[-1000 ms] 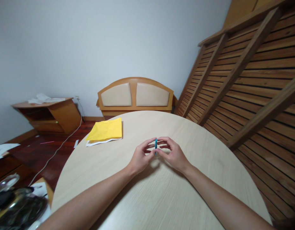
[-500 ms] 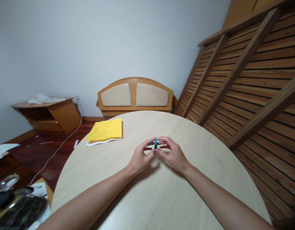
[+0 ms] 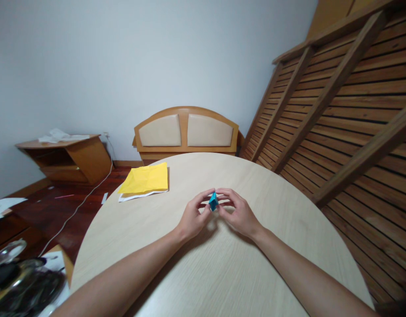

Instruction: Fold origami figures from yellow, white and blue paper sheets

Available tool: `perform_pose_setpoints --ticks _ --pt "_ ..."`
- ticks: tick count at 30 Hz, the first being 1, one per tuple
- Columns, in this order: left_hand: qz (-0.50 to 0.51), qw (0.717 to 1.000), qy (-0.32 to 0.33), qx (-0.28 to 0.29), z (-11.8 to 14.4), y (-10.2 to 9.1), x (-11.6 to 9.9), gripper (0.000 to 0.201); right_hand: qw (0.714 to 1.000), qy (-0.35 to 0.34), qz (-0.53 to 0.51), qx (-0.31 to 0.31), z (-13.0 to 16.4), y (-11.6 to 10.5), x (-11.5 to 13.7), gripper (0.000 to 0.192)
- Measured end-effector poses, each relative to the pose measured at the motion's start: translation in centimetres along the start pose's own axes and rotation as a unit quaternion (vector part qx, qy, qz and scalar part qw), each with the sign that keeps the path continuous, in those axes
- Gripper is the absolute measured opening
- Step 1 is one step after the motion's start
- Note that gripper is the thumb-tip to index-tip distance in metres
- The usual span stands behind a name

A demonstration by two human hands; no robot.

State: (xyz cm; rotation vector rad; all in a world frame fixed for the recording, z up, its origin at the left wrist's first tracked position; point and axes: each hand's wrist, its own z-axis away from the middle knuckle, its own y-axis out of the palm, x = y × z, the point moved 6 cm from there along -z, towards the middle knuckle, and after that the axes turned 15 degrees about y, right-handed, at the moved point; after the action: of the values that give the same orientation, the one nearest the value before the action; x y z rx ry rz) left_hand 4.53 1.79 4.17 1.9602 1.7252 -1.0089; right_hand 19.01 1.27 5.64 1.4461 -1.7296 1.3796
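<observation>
A small blue folded-paper piece (image 3: pixel 213 201), diamond-like in outline, is held up just above the round table (image 3: pixel 203 273). My left hand (image 3: pixel 195 214) pinches it from the left with thumb and fingertips. From the right, my right hand (image 3: pixel 238 212) grips its other side, its thumb low and fingers along the top. Fingertips of both hands meet around the paper and hide parts of its edges.
Yellow paper sheets (image 3: pixel 145 178) lie over white paper at the table's far left. Behind stands a headboard (image 3: pixel 186 112). A slatted wooden frame (image 3: pixel 341 110) leans at the right. A low cabinet (image 3: pixel 90 160) and a white cable (image 3: pixel 87 198) are on the left.
The blue folded paper has spread from a narrow, dark-centred slit into a wider diamond with blue faces showing. My fingers have shifted slightly; both arms stay in place.
</observation>
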Motion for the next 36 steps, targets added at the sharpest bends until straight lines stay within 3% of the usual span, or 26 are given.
perform_pose_setpoints --ticks 23,36 --pt "-0.001 0.999 0.046 0.001 0.13 -0.31 0.42 0.055 1.0 -0.009 0.029 -0.001 -0.11 -0.31 -0.19 0.039" --pt "0.084 0.995 -0.024 -0.043 0.1 -0.32 0.9 0.039 1.0 0.005 -0.018 0.02 -0.13 -0.27 -0.84 0.036"
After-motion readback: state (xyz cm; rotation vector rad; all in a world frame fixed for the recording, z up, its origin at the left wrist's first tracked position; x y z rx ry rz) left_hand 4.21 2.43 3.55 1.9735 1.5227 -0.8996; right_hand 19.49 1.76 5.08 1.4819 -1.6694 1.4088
